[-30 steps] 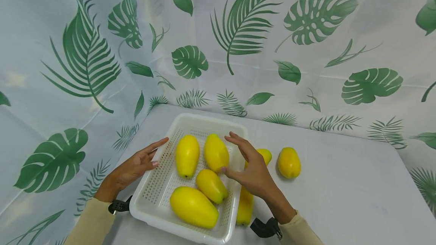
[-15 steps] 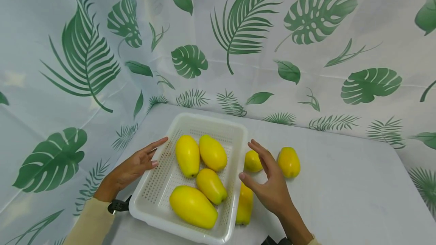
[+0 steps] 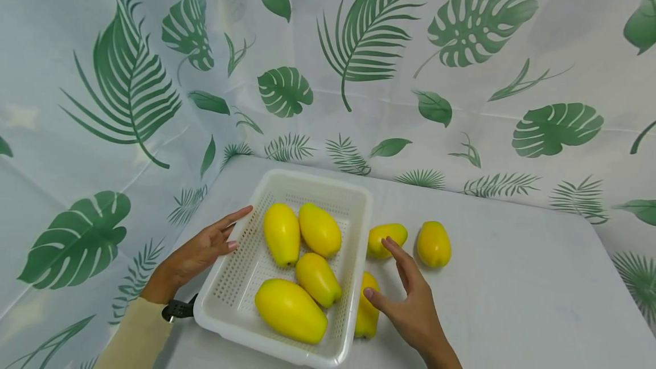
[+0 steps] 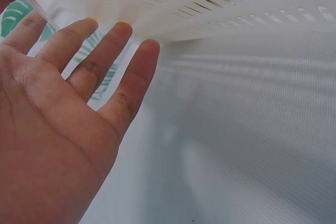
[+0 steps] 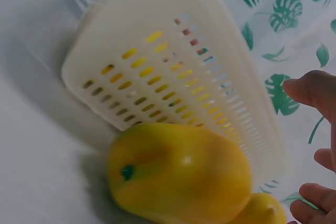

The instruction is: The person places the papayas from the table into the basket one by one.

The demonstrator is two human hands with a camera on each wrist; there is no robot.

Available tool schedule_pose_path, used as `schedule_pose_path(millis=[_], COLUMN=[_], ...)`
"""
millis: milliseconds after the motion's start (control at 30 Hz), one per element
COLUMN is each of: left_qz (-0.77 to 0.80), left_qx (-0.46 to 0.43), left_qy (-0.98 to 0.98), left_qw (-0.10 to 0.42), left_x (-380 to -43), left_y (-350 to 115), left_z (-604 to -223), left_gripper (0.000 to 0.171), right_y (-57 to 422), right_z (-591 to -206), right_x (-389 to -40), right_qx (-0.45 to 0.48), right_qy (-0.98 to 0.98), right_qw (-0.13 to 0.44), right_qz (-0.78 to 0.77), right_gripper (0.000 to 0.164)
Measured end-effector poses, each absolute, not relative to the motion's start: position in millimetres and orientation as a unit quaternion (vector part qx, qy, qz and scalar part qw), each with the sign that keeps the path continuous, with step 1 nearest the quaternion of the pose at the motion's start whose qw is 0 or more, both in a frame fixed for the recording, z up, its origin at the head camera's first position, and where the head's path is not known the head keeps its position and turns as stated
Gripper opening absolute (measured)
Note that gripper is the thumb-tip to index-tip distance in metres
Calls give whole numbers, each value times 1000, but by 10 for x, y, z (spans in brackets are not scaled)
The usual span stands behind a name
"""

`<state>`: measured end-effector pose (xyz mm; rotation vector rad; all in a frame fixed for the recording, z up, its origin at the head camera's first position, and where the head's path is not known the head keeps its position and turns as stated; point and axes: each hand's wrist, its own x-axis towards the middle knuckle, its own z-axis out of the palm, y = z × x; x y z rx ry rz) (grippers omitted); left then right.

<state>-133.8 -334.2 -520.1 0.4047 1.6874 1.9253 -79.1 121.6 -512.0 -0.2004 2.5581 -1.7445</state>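
L hand (image 3: pixel 204 249) rests, fingers fairly straight, at L rim of white basket (image 3: pixel 328 184), prob. to steady it; contact's hard to see. R hand (image 3: pixel 410 303), fingers apart, holds nothing nr 3 loose fruits (image 3: pixel 367 307); basket walls corral 4 yellow fruits (image 3: pixel 291 311).

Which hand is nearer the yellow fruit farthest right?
Right: the right hand is just in front of that yellow fruit; the left hand is across the white basket.

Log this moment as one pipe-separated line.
left hand: at left side of white basket | right hand: holds nothing, near three loose yellow fruits | inside basket: four yellow fruits
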Motion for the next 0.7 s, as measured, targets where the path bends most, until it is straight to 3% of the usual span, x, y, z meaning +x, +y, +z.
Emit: schedule_pose_path(millis=[700], left_qz=[709], left_qx=[157], left_qy=[632], left_qw=[270], left_x=[-1332], left_y=[-3324], left_z=[-5187], left_gripper=[75], right_y=[1209], right_z=[-5377], right_x=[-674], right_qx=[-76], right_qy=[812], right_qw=[50], right_qz=[-576], right_gripper=[103])
